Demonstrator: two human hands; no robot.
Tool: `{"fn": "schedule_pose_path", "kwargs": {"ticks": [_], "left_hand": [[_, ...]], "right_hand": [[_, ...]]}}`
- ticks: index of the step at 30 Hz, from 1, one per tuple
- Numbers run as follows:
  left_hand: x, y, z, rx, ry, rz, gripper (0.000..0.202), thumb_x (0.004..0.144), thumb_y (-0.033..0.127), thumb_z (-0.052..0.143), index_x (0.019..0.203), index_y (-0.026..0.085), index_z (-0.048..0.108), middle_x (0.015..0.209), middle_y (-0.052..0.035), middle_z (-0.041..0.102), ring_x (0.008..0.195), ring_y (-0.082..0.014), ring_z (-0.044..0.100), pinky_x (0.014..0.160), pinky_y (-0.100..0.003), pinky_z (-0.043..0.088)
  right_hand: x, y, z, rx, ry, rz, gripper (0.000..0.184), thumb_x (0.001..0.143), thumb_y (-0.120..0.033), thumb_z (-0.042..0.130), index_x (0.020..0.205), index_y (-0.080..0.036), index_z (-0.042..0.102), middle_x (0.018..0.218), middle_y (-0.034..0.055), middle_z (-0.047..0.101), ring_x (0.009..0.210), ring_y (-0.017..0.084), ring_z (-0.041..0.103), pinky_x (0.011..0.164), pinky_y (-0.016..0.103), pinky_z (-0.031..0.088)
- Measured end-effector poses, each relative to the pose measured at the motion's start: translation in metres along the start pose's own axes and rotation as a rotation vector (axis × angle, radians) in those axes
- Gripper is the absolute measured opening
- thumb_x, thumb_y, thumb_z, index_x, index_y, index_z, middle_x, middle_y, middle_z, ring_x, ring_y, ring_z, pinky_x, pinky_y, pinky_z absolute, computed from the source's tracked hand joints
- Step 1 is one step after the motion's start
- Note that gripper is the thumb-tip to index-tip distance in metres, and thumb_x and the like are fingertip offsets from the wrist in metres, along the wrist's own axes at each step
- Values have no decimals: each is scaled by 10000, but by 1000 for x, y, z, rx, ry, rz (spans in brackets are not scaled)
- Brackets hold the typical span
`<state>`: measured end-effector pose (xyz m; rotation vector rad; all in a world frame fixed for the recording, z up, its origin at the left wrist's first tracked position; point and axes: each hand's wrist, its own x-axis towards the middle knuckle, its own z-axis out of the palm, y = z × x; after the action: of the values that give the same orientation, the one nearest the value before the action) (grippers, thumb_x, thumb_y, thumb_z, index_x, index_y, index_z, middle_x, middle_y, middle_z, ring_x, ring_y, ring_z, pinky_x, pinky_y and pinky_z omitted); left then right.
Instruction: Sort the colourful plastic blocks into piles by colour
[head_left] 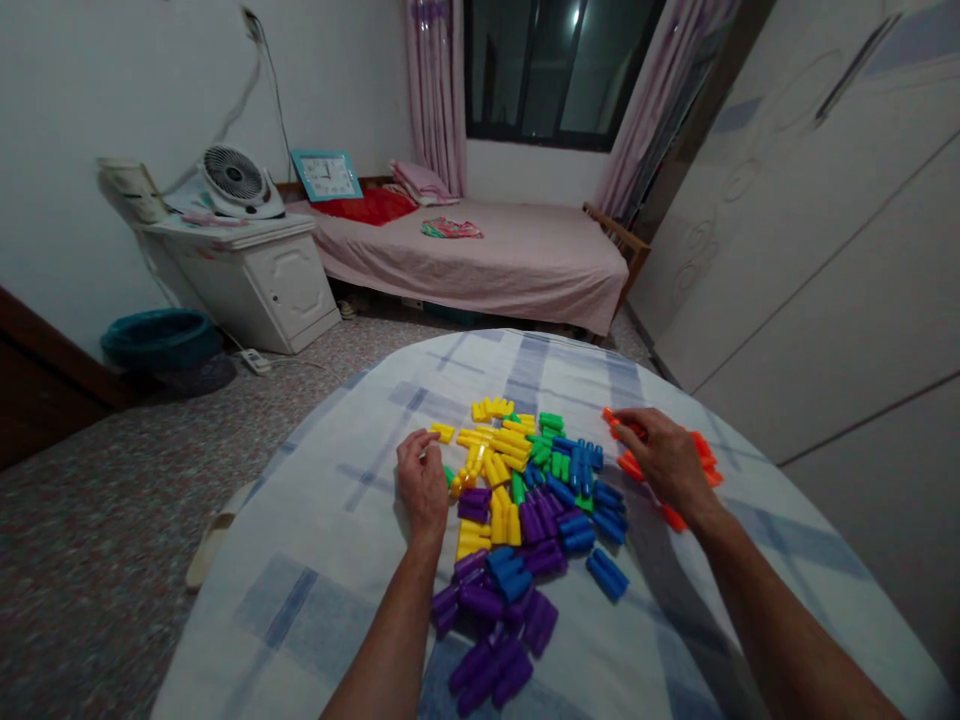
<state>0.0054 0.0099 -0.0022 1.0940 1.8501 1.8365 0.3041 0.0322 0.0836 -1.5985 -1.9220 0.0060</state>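
A heap of plastic blocks lies on a round table under a checked cloth (315, 560): yellow blocks (495, 450), green blocks (551, 440), blue blocks (592, 520) and purple blocks (487, 620). A separate group of orange blocks (701, 455) sits at the right. My left hand (421, 480) rests at the heap's left edge, fingers curled, next to a yellow block (442, 432). My right hand (664, 455) lies over the orange blocks with fingers bent down onto them. What each hand grips is hidden.
Beyond the table are a pink bed (487, 255), a white cabinet (255, 275) with a fan (232, 180) and a clock (326, 175), a teal basin (157, 335) on the floor, and a white wardrobe (825, 230) at the right.
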Motion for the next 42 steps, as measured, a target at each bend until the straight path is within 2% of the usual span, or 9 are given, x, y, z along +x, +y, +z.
{"fn": "schedule_pose_path", "kwargs": {"ticks": [5,10,13,16,19,21,28,34,42], "left_hand": [[0,1,0,6,-12,-1,217,781,273,460,827,201,659,1016,-60,604,991,-177,564,891,-295,456],[1,0,-1,7,-8,15,212,777,282,466,827,202,656,1004,-62,606,982,-181,569,899,-302,456],[1,-1,-1,14,-23,37,212,778,283,462,820,203,654,1004,-64,607,999,-185,565,927,-308,442],[1,-1,-1,32,-24,35,218,773,276,454,819,198,652,1015,-68,606,997,-187,568,933,-314,440],[1,1,-2,48,-17,35,221,768,272,451,829,199,651,1008,-65,608,995,-187,568,931,-311,440],[1,2,-2,46,-16,39,221,768,270,450,832,199,649,1001,-62,606,994,-184,566,935,-305,436],[1,0,-2,36,-32,41,203,764,263,458,818,208,646,1001,-47,600,1002,-173,559,938,-293,429],[0,-3,-3,52,-38,42,222,775,274,465,859,193,655,1027,-46,605,1022,-172,555,962,-302,409],[0,-3,-3,64,-62,31,243,764,298,477,871,169,653,1033,-53,601,1019,-184,555,967,-338,401]], "right_hand": [[0,68,-6,-145,121,133,316,770,-354,448,896,-174,675,917,89,672,789,217,613,758,369,472],[-7,89,-9,-122,179,176,355,741,-359,454,938,-159,670,935,106,667,807,225,606,788,389,471],[-20,72,-11,-79,331,217,369,755,-359,458,990,-156,656,984,115,650,848,227,599,799,391,465],[-44,31,-6,85,481,347,348,784,-347,452,1010,-165,645,995,97,650,880,209,603,804,358,461],[-72,-12,11,279,502,470,319,788,-364,472,973,-175,650,980,77,663,923,208,601,832,348,448],[-86,-28,25,399,509,550,331,798,-385,466,965,-166,650,964,82,665,906,208,604,801,335,458],[-102,-19,59,496,464,716,365,805,-400,449,1028,-174,630,994,98,669,856,217,614,745,330,467],[-94,-24,58,465,447,621,337,814,-365,423,991,-184,645,1004,85,671,909,210,601,812,330,445],[-89,-33,55,494,422,653,294,805,-302,409,951,-199,641,1002,64,657,939,195,579,866,330,415]]}}
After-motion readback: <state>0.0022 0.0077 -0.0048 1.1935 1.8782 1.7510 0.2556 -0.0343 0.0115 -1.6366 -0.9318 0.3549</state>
